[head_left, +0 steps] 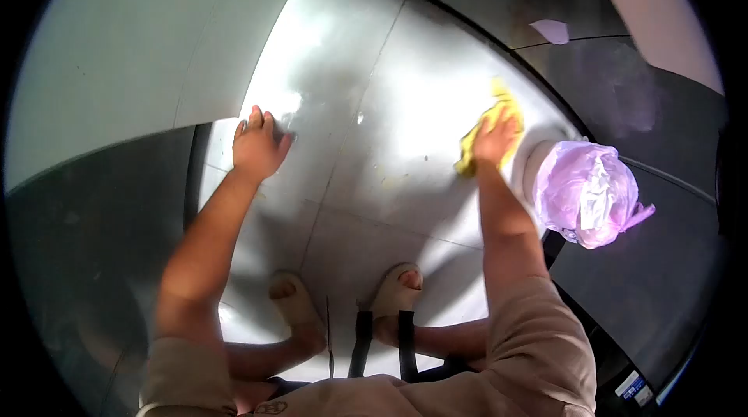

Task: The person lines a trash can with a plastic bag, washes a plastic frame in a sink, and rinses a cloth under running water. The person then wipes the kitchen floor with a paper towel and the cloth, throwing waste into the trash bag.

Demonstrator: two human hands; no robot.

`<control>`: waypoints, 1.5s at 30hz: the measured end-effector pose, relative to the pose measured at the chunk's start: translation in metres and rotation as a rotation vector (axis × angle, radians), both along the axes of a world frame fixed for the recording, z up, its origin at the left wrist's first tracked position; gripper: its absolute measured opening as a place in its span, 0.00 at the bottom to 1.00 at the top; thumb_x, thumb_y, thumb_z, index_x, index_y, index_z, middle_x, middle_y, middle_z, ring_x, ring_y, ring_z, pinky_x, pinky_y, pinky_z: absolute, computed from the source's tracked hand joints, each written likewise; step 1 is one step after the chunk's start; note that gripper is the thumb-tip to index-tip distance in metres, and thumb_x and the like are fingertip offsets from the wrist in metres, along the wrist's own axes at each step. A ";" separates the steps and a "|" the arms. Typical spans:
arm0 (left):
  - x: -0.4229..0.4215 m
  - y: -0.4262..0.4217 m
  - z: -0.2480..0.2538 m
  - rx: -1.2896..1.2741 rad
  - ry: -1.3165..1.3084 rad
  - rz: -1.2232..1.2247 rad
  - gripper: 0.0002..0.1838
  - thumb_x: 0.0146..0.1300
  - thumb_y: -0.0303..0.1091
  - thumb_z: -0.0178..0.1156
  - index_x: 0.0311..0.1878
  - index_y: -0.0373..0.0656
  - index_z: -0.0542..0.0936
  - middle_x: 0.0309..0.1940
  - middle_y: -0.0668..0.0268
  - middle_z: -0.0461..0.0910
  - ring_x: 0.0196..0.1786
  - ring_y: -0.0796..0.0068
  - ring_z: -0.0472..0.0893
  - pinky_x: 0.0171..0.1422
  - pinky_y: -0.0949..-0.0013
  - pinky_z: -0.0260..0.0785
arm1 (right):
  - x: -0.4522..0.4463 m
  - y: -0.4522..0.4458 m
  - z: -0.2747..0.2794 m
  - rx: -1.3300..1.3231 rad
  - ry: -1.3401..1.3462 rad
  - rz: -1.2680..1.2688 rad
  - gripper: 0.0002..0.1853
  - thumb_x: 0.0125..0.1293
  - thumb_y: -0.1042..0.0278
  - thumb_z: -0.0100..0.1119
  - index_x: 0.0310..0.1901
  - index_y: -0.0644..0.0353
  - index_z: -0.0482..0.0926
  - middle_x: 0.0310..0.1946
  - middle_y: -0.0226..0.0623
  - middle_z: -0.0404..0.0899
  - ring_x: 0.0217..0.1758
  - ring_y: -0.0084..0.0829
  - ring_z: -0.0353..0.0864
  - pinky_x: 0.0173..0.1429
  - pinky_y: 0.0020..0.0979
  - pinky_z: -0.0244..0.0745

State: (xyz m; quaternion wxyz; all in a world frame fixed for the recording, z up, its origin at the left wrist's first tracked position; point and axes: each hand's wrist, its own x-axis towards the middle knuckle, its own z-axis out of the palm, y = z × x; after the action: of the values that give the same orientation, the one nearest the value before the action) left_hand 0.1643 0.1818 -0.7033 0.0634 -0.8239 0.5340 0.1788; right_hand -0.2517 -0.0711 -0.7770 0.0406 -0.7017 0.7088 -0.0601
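My right hand [497, 139] presses on a crumpled yellow cloth [470, 153], which lies on the pale tiled floor [382, 140]. Parts of the cloth stick out beyond the fingers and to the left of the palm. On the other side, my left hand [259, 146] is open, fingers apart and thumb out, holding nothing. It is at the floor beside the corner of a large white panel [140, 58]; whether it bears weight there, I cannot tell. A few small specks and yellowish marks show on the tiles between the hands.
A bin [538, 171] lined with a pinkish-purple plastic bag [588, 191] stands just right of my right hand. Dark, glossy surfaces border the floor on both sides. My sandalled feet [397, 284] are below, with dark straps hanging near them.
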 end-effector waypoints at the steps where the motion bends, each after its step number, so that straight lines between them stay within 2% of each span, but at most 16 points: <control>1: 0.001 -0.004 0.000 -0.014 0.008 -0.014 0.37 0.64 0.54 0.54 0.65 0.31 0.66 0.68 0.40 0.61 0.67 0.51 0.67 0.73 0.55 0.55 | 0.004 -0.024 0.004 0.084 0.057 -0.128 0.36 0.73 0.41 0.34 0.76 0.49 0.44 0.77 0.50 0.40 0.80 0.46 0.37 0.79 0.50 0.28; 3: 0.006 -0.003 0.003 -0.058 0.065 -0.034 0.33 0.63 0.49 0.57 0.61 0.31 0.69 0.65 0.39 0.64 0.63 0.49 0.72 0.70 0.55 0.59 | 0.025 -0.067 -0.015 0.073 -0.098 -0.093 0.34 0.73 0.44 0.37 0.75 0.51 0.50 0.76 0.48 0.47 0.79 0.45 0.41 0.79 0.48 0.32; 5: 0.010 0.009 -0.018 -0.234 -0.005 -0.134 0.31 0.62 0.47 0.58 0.62 0.32 0.69 0.65 0.39 0.64 0.62 0.47 0.72 0.69 0.54 0.60 | 0.101 -0.057 -0.004 -0.015 -0.229 0.288 0.26 0.70 0.53 0.49 0.69 0.46 0.65 0.74 0.42 0.54 0.78 0.44 0.47 0.79 0.43 0.39; 9: 0.005 0.008 -0.004 -0.126 0.098 0.109 0.27 0.62 0.40 0.58 0.64 0.39 0.70 0.69 0.48 0.63 0.62 0.49 0.73 0.66 0.59 0.65 | 0.194 0.083 0.018 0.158 0.029 0.963 0.30 0.69 0.53 0.49 0.72 0.44 0.59 0.75 0.35 0.53 0.78 0.42 0.47 0.78 0.49 0.39; 13: -0.008 0.029 0.024 -0.268 0.293 0.245 0.25 0.63 0.35 0.57 0.63 0.41 0.72 0.69 0.58 0.65 0.63 0.56 0.73 0.67 0.61 0.64 | 0.139 0.201 0.031 0.421 -0.242 1.255 0.32 0.64 0.55 0.52 0.71 0.43 0.61 0.73 0.33 0.57 0.78 0.39 0.48 0.78 0.52 0.43; 16: -0.029 0.063 0.042 -0.540 0.388 0.302 0.20 0.59 0.27 0.58 0.57 0.41 0.76 0.62 0.57 0.73 0.57 0.53 0.77 0.60 0.61 0.71 | 0.107 0.185 0.037 0.443 -0.194 1.241 0.34 0.62 0.54 0.55 0.71 0.42 0.62 0.74 0.33 0.55 0.78 0.40 0.49 0.77 0.53 0.44; 19: -0.043 0.102 0.047 -0.594 0.477 0.445 0.16 0.60 0.24 0.55 0.53 0.41 0.78 0.56 0.58 0.76 0.55 0.55 0.78 0.56 0.64 0.72 | 0.128 0.122 0.006 0.055 0.027 0.858 0.34 0.68 0.48 0.49 0.74 0.46 0.56 0.74 0.47 0.51 0.78 0.48 0.45 0.78 0.53 0.32; 22: -0.049 0.135 0.039 -0.653 0.478 0.520 0.15 0.62 0.21 0.51 0.51 0.42 0.78 0.54 0.58 0.78 0.53 0.60 0.79 0.51 0.70 0.73 | 0.212 0.050 -0.004 0.014 -0.279 0.561 0.34 0.71 0.47 0.40 0.75 0.54 0.52 0.76 0.48 0.47 0.79 0.49 0.40 0.78 0.51 0.28; 23: -0.050 0.142 0.031 -0.674 0.462 0.551 0.15 0.62 0.21 0.51 0.51 0.42 0.78 0.54 0.59 0.78 0.51 0.61 0.80 0.49 0.70 0.73 | 0.250 0.057 0.002 0.134 -0.443 0.571 0.34 0.71 0.47 0.39 0.74 0.54 0.54 0.75 0.48 0.48 0.79 0.47 0.42 0.78 0.49 0.29; 26: -0.050 0.156 0.023 -0.667 0.469 0.700 0.15 0.63 0.22 0.51 0.52 0.41 0.78 0.53 0.59 0.78 0.50 0.63 0.80 0.50 0.69 0.71 | 0.308 0.147 -0.030 -0.071 -0.034 1.150 0.30 0.68 0.54 0.46 0.70 0.51 0.60 0.72 0.42 0.58 0.76 0.44 0.50 0.77 0.52 0.41; 27: -0.052 0.160 0.034 -0.597 0.516 0.790 0.16 0.63 0.22 0.51 0.53 0.40 0.77 0.53 0.58 0.78 0.52 0.64 0.79 0.54 0.70 0.69 | 0.307 0.179 -0.004 0.090 -0.298 1.253 0.30 0.67 0.56 0.46 0.70 0.50 0.60 0.73 0.40 0.56 0.76 0.44 0.51 0.77 0.52 0.42; 30: -0.062 0.186 0.076 -0.480 0.499 0.804 0.16 0.63 0.23 0.52 0.54 0.40 0.77 0.52 0.57 0.78 0.52 0.65 0.79 0.56 0.70 0.68 | 0.254 0.227 0.025 0.308 -0.261 1.463 0.30 0.66 0.58 0.47 0.71 0.47 0.61 0.74 0.37 0.53 0.78 0.44 0.48 0.78 0.52 0.40; 35: -0.088 0.260 0.111 -0.406 0.326 0.645 0.17 0.60 0.27 0.56 0.53 0.45 0.78 0.51 0.55 0.79 0.50 0.55 0.80 0.52 0.60 0.73 | 0.178 0.226 0.039 0.522 -0.188 1.503 0.30 0.68 0.54 0.46 0.72 0.44 0.59 0.75 0.37 0.50 0.79 0.44 0.44 0.78 0.52 0.37; 36: -0.093 0.270 0.112 -0.301 0.389 0.764 0.17 0.59 0.28 0.56 0.53 0.46 0.78 0.51 0.53 0.79 0.55 0.50 0.77 0.61 0.56 0.69 | 0.195 0.215 0.040 0.581 -0.140 1.477 0.30 0.69 0.53 0.46 0.72 0.44 0.58 0.76 0.37 0.49 0.79 0.43 0.44 0.78 0.53 0.36; 39: -0.095 0.293 0.071 -0.380 0.351 0.740 0.16 0.60 0.28 0.56 0.53 0.44 0.78 0.49 0.53 0.79 0.54 0.50 0.78 0.60 0.58 0.69 | 0.232 0.217 0.009 0.281 0.052 1.209 0.29 0.72 0.51 0.42 0.73 0.43 0.57 0.77 0.35 0.47 0.79 0.42 0.42 0.78 0.54 0.35; 45: -0.114 0.321 0.017 -0.537 0.472 1.032 0.13 0.63 0.27 0.53 0.50 0.40 0.78 0.46 0.53 0.80 0.48 0.51 0.79 0.53 0.60 0.71 | 0.343 0.272 0.002 0.169 -0.303 1.409 0.27 0.71 0.58 0.44 0.72 0.45 0.60 0.73 0.36 0.56 0.78 0.41 0.47 0.78 0.51 0.38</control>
State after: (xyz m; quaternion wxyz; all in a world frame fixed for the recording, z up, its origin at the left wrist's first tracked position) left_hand 0.0504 0.5026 -0.6861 -0.3597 -0.9011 0.0935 0.2231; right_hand 0.0918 0.2008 -0.7749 0.2215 -0.9702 0.0771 -0.0610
